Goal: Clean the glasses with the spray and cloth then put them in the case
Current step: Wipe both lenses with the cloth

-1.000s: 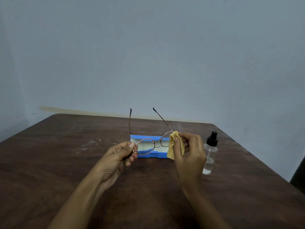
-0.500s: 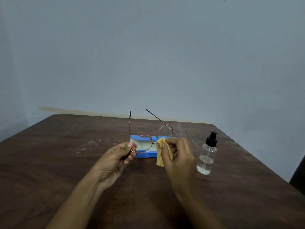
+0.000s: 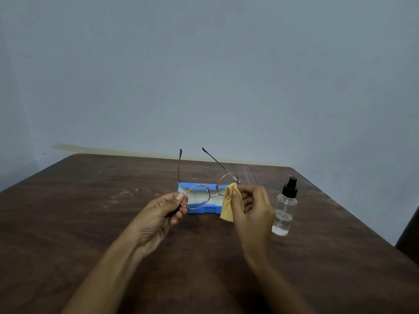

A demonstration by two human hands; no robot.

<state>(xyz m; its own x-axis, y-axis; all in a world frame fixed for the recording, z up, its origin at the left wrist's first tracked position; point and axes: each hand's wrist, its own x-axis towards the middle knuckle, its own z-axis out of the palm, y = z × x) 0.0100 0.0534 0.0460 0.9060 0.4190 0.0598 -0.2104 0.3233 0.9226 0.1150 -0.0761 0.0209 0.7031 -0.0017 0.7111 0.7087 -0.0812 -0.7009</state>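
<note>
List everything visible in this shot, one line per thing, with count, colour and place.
glasses: one pair, pinkish metal frame with round lenses, held up in front of the case, temples unfolded and pointing away
cloth: one, yellow, pinched against the lens on the right
case: one, blue with pale lining, open on the table behind the hands
spray bottle: one, clear with black pump top, upright on the table right of the case
table: one, dark brown wood, fills the lower frame
wall: pale blue-grey, behind the table
dark object: one, black, at the right edge, too cut off to identify
left hand: pinches the glasses at the left hinge
right hand: pinches the cloth
</note>
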